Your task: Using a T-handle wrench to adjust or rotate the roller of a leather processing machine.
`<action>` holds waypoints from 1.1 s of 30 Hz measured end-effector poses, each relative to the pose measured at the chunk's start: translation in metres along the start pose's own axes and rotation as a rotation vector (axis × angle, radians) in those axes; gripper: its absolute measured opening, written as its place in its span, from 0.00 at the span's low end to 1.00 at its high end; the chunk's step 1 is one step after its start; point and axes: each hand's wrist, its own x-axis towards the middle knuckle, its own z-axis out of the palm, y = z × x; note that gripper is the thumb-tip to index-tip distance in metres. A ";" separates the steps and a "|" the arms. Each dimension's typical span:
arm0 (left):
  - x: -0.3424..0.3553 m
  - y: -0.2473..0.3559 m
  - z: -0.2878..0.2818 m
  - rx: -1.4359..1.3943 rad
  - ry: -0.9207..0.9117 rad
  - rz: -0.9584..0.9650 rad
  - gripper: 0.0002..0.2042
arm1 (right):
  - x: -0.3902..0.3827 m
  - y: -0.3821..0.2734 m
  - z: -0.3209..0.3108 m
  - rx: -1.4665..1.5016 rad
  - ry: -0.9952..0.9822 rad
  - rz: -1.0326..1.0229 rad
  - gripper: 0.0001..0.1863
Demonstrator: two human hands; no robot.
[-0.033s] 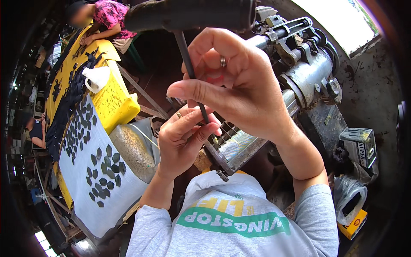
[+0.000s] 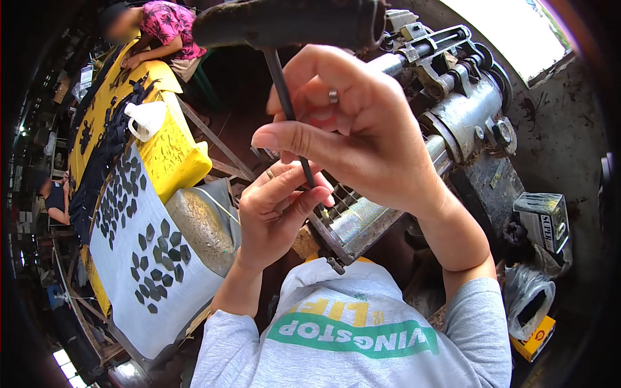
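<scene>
A dark T-shaped tool, with a thin rod (image 2: 281, 81) under a thick crosswise cylinder (image 2: 291, 24), is held up before me. My right hand (image 2: 369, 129) is closed round the middle of the rod, thumb in front and curled fingers behind. Lower down, my left hand (image 2: 279, 210) pinches the rod near its bottom end between thumb and fingers. Just beyond the left fingertips is the near end of a metal machine (image 2: 375, 226), with a shiny ridged surface and thin bars. The rod's lower tip is partly hidden by the left fingers.
Left, a white sheet (image 2: 149, 330) bears many dark angular pieces (image 2: 162, 255). A white jug (image 2: 145, 119) stands on a yellow-covered table (image 2: 171, 165), where a person in a pink shirt (image 2: 167, 29) works. Right are a tin (image 2: 542, 220), a plastic bag (image 2: 527, 301) and a yellow box (image 2: 533, 337).
The crosswise cylinder has shifted slightly to the right, and the upper fingers of my right hand have moved a little. My left hand keeps its pinch in nearly the same place.
</scene>
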 end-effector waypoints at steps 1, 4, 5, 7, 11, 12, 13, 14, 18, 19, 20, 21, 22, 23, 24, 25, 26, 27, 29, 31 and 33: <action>-0.002 -0.001 0.000 -0.040 0.010 -0.021 0.16 | -0.001 0.003 -0.003 -0.094 -0.068 -0.013 0.13; 0.001 0.008 0.003 -0.090 0.026 -0.002 0.16 | -0.003 0.003 -0.002 -0.128 -0.141 -0.009 0.11; 0.004 0.011 0.002 -0.089 0.023 -0.002 0.16 | -0.002 0.006 0.002 -0.087 -0.107 -0.090 0.10; 0.009 0.019 -0.002 0.042 0.032 0.116 0.16 | 0.000 -0.001 0.002 -0.043 -0.122 -0.110 0.13; 0.016 0.033 -0.007 -0.002 0.080 0.196 0.16 | 0.014 -0.009 0.011 0.048 -0.099 -0.197 0.14; 0.017 0.036 -0.008 0.003 0.075 0.195 0.16 | 0.017 -0.012 0.012 0.051 -0.094 -0.202 0.14; 0.019 0.038 -0.012 0.069 0.117 0.216 0.17 | 0.021 -0.015 0.013 0.030 -0.090 -0.219 0.14; 0.021 0.040 -0.015 0.136 0.159 0.237 0.18 | 0.023 -0.017 0.014 0.010 -0.084 -0.236 0.13; 0.017 0.041 -0.020 0.171 0.083 0.173 0.19 | 0.022 -0.012 0.016 -0.061 -0.026 -0.359 0.11; 0.013 0.037 -0.021 0.196 0.057 0.134 0.18 | 0.019 -0.015 0.012 -0.059 -0.059 -0.280 0.10; 0.010 0.033 -0.020 0.204 0.045 0.130 0.18 | 0.016 -0.012 0.009 -0.053 -0.046 -0.284 0.10; 0.007 0.029 -0.018 0.172 0.018 0.075 0.18 | 0.013 -0.006 0.006 -0.050 -0.035 -0.269 0.10; 0.004 0.027 -0.017 0.143 -0.006 0.018 0.17 | 0.010 -0.004 0.003 -0.045 -0.025 -0.254 0.10; 0.003 0.027 -0.018 0.251 -0.017 -0.035 0.16 | 0.005 -0.005 -0.003 -0.039 -0.057 -0.205 0.09; 0.003 0.025 -0.019 0.261 -0.031 -0.044 0.16 | 0.003 -0.007 -0.008 -0.029 -0.040 -0.207 0.09; 0.002 0.023 -0.021 0.306 -0.063 -0.019 0.16 | 0.000 -0.009 -0.012 -0.069 -0.060 -0.184 0.10; 0.001 0.020 -0.022 0.349 -0.096 0.006 0.16 | -0.002 -0.009 -0.015 -0.107 -0.078 -0.159 0.10; -0.001 0.016 -0.021 0.308 -0.017 -0.033 0.16 | -0.004 -0.005 -0.015 -0.079 0.034 -0.278 0.11; 0.008 0.022 -0.009 0.328 0.003 -0.028 0.17 | -0.007 -0.004 -0.026 0.001 0.086 -0.255 0.12; 0.022 0.025 0.009 0.271 0.035 0.028 0.18 | -0.009 -0.004 -0.048 0.099 0.177 -0.284 0.14; 0.019 0.023 0.007 0.352 0.048 0.010 0.17 | -0.019 0.002 -0.079 0.128 0.212 -0.167 0.15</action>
